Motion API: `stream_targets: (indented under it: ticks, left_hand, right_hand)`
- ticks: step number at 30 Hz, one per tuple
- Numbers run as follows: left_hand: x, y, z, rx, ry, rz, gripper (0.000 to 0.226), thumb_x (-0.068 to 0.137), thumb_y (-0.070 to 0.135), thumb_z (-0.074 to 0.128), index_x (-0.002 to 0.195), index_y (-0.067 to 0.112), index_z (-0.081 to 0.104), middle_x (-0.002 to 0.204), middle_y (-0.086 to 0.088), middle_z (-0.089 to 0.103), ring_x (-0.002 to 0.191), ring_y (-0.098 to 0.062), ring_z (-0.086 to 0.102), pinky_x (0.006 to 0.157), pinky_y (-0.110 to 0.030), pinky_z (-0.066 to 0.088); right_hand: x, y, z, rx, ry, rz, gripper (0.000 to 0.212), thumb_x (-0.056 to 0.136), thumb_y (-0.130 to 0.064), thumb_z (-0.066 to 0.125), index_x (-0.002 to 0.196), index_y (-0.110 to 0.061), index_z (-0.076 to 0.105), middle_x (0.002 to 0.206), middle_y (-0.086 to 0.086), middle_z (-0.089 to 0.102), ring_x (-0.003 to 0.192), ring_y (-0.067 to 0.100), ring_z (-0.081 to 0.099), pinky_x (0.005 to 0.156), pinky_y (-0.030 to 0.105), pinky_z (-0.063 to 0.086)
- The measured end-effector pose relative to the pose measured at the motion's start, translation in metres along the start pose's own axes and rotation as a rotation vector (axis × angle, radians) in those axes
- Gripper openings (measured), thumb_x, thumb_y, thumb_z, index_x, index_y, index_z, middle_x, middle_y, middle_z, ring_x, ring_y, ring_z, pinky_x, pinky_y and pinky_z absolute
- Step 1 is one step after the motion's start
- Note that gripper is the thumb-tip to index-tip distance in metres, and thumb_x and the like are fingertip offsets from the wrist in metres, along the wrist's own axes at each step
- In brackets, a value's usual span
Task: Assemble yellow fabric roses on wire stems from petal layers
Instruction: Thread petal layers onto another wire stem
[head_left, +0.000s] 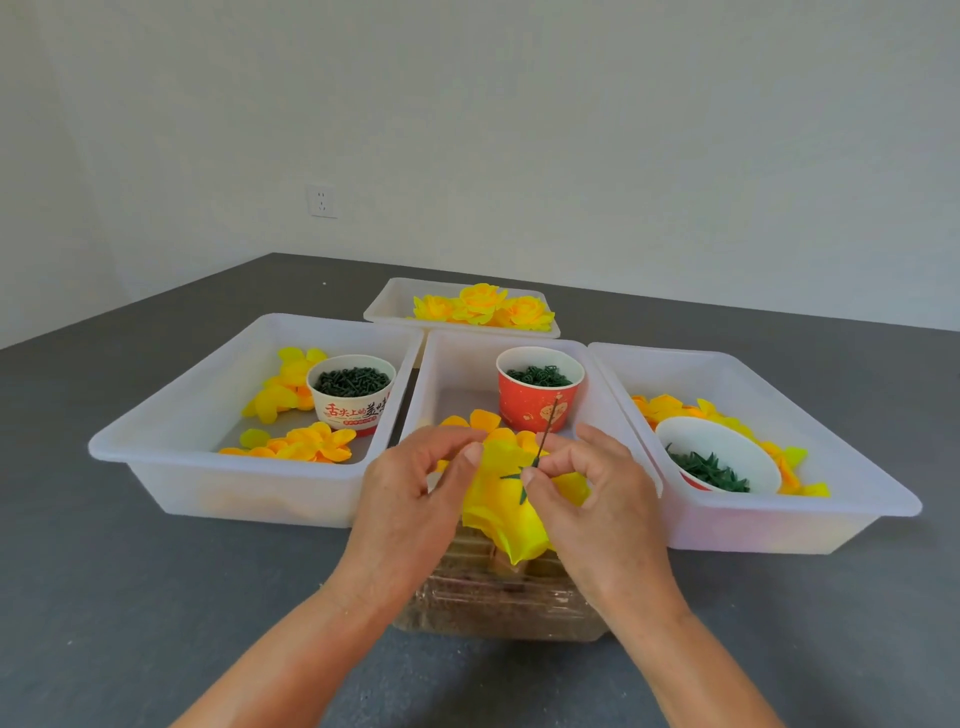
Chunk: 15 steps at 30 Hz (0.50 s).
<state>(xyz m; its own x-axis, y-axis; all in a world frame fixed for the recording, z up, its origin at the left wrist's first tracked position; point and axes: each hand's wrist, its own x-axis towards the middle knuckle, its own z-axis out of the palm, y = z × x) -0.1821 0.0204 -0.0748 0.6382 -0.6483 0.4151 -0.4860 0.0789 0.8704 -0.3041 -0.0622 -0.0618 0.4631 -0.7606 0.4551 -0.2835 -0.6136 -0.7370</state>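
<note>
Left hand pinches yellow flower edge; right hand pinches wire stem just before red cup.

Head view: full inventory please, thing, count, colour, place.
trays: four, white; three in a row, one behind
finished roses: about three, yellow, back tray
loose petals: yellow-orange, in left, middle and right trays
white cup: one, dark green parts inside, left tray
red cup: one, green parts inside, middle tray
bowl: one, white, green pieces inside, right tray
clear box: one, under hands
rose in progress: one, yellow
wire stem: one, dark
left hand: holds petals
right hand: fingers pinch stem
</note>
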Motion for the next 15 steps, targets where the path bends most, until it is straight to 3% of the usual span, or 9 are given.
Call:
stream_targets:
  ticks: [3, 5, 7, 10, 15]
  left_hand:
    - [-0.001, -0.007, 0.001, -0.034, 0.085, -0.077, 0.029, 0.094, 0.004, 0.048, 0.110, 0.019, 0.066, 0.103, 0.009, 0.067, 0.097, -0.002, 0.061, 0.076, -0.004, 0.045]
    - [-0.002, -0.011, 0.003, 0.019, 0.065, -0.112, 0.036, 0.090, -0.008, 0.046, 0.112, 0.015, 0.064, 0.098, 0.009, 0.066, 0.090, 0.001, 0.062, 0.070, -0.003, 0.045]
    - [-0.005, -0.012, 0.006, 0.046, 0.023, -0.107, 0.041, 0.085, -0.013, 0.049, 0.112, 0.015, 0.063, 0.094, 0.007, 0.067, 0.086, 0.002, 0.062, 0.071, -0.007, 0.048]
    - [-0.006, -0.011, 0.009, 0.028, -0.070, -0.099, 0.039, 0.080, -0.001, 0.065, 0.105, 0.028, 0.062, 0.093, 0.012, 0.069, 0.088, -0.003, 0.064, 0.078, -0.020, 0.054]
    - [-0.007, -0.007, 0.013, -0.025, -0.177, -0.082, 0.044, 0.068, 0.017, 0.082, 0.102, 0.034, 0.059, 0.091, 0.020, 0.069, 0.086, 0.003, 0.064, 0.068, -0.012, 0.052]
  right_hand:
    - [0.002, 0.001, -0.001, 0.025, -0.010, -0.028, 0.016, 0.080, -0.017, 0.071, 0.067, -0.022, 0.064, 0.096, -0.020, 0.063, 0.110, 0.004, 0.052, 0.095, 0.025, 0.039]
    - [0.001, 0.001, -0.001, 0.056, 0.001, -0.018, 0.012, 0.082, -0.018, 0.070, 0.071, -0.021, 0.067, 0.092, -0.012, 0.068, 0.097, 0.002, 0.057, 0.085, 0.014, 0.043]
    - [0.002, -0.001, -0.002, 0.104, 0.033, 0.002, 0.009, 0.083, -0.020, 0.069, 0.074, -0.024, 0.070, 0.085, -0.016, 0.068, 0.089, -0.004, 0.058, 0.073, 0.002, 0.039]
    - [0.007, -0.003, -0.005, 0.140, 0.057, 0.002, 0.008, 0.082, -0.021, 0.070, 0.075, -0.021, 0.072, 0.080, -0.019, 0.068, 0.085, -0.008, 0.057, 0.067, 0.000, 0.038]
    - [0.012, -0.007, -0.008, 0.152, 0.046, -0.012, 0.010, 0.082, -0.021, 0.071, 0.072, -0.020, 0.071, 0.076, -0.018, 0.067, 0.084, -0.008, 0.056, 0.063, -0.001, 0.038]
